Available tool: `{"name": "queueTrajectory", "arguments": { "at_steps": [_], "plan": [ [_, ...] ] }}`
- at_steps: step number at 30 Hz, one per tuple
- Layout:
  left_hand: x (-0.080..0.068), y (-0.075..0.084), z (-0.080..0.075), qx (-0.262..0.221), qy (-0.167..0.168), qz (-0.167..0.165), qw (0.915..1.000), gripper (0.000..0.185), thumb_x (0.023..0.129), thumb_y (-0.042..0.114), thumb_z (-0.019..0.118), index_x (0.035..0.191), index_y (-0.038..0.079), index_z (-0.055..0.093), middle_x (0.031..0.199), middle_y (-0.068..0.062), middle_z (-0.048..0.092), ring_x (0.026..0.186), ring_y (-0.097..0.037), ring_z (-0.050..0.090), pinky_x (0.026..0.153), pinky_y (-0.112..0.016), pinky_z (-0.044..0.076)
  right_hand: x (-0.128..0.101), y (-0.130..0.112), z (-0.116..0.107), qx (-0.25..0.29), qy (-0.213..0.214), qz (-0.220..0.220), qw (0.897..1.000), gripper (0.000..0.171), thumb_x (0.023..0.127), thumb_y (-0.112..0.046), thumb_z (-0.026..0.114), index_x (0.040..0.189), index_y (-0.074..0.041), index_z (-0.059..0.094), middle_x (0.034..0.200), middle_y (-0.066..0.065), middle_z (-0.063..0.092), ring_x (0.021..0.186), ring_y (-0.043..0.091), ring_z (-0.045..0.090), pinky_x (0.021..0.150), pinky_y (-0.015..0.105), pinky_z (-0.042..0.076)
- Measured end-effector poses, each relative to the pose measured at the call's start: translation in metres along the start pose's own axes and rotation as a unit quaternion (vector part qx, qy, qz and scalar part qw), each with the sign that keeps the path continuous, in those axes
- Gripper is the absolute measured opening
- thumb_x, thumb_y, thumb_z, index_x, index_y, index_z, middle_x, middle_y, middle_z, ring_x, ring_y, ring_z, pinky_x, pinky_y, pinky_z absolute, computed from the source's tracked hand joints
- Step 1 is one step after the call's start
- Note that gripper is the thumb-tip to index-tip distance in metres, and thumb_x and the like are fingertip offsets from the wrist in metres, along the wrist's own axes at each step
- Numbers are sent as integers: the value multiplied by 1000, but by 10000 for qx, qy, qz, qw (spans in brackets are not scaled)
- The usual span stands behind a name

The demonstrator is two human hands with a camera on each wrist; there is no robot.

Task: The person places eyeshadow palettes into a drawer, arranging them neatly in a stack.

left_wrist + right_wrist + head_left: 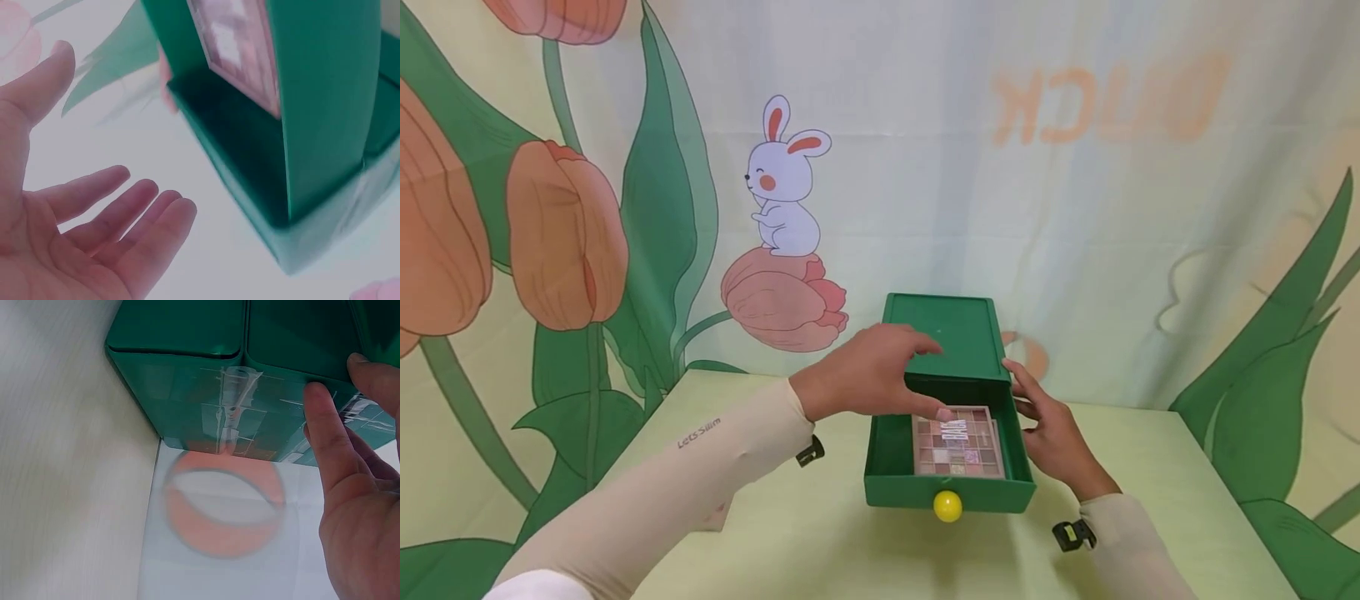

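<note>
A green drawer box (pixel 943 333) stands on the table with its drawer (pixel 891 450) pulled out toward me. Inside the drawer lies an eyeshadow palette (pixel 958 450) with a grid of pinkish and brown squares and white lettering. My left hand (pixel 880 375) hovers over the drawer's left side, thumb overlapping the palette in the head view. Its fingers are spread and hold nothing, as the left wrist view shows. My right hand (pixel 1052 433) touches the right side of the box with extended fingers, thumb (pixel 375 378) by the upper edge.
A round yellow knob (pixel 947 506) sticks out from the drawer front. Part of a flat pinkish item (pixel 711 518) shows on the table (pixel 805 542) beneath my left sleeve. Strips of clear tape (pixel 237 406) run along the box's side. A printed curtain (pixel 925 183) hangs behind.
</note>
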State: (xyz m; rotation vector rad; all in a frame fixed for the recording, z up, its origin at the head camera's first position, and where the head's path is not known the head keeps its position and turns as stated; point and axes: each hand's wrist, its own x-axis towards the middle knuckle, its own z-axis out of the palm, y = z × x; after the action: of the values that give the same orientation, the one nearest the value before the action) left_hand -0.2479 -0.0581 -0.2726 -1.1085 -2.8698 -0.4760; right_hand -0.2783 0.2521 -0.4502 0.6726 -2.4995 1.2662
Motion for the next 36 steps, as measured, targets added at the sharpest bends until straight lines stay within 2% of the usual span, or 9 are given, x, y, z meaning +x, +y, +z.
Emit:
{"name": "queueTrajectory", "arguments": {
  "at_steps": [8,13,17,22,29,36],
  "plan": [
    [-29,-34,-22,-275,464,-687,9962,86,81,62,85,150,17,60,145,-3,65,125,-25,66,96,-44,62,0,4,2,43,30,-148,9999,97,95,1,76,169,-35,24,144,24,60,131,51,63,81,46,66],
    [-50,-62,-24,-437,654,-812,9936,85,81,58,88,149,15,60,147,-3,65,126,-26,67,100,-46,61,-2,2,3,29,56,-174,9998,95,95,0,76,169,-33,25,144,24,61,130,51,63,80,46,66],
    [-67,-83,-23,-714,870,-907,9895,86,80,53,91,152,18,58,148,-3,64,125,-28,68,99,-46,62,-3,-1,2,63,60,-204,9998,95,95,0,76,169,-30,25,143,23,62,130,51,64,79,47,66],
    [-89,-106,-27,-856,1037,-1370,9814,86,80,54,90,151,17,58,149,-5,62,127,-31,66,98,-51,61,-1,-3,2,50,37,-205,9998,95,95,0,76,169,-31,25,143,23,61,131,50,63,80,48,66],
    [-120,-130,-24,-746,990,-1870,9745,89,83,55,87,153,12,54,149,-13,61,129,-36,65,100,-55,59,-1,-4,2,29,48,-102,9999,95,95,-1,76,169,-33,24,143,22,62,130,49,64,81,49,65],
    [-146,-153,-4,-655,783,-2292,9680,95,85,60,83,152,0,52,149,-24,59,129,-43,64,101,-58,57,0,-6,3,18,35,-71,10000,95,95,-2,77,169,-33,25,143,22,62,131,49,64,81,50,65]
  ]
}}
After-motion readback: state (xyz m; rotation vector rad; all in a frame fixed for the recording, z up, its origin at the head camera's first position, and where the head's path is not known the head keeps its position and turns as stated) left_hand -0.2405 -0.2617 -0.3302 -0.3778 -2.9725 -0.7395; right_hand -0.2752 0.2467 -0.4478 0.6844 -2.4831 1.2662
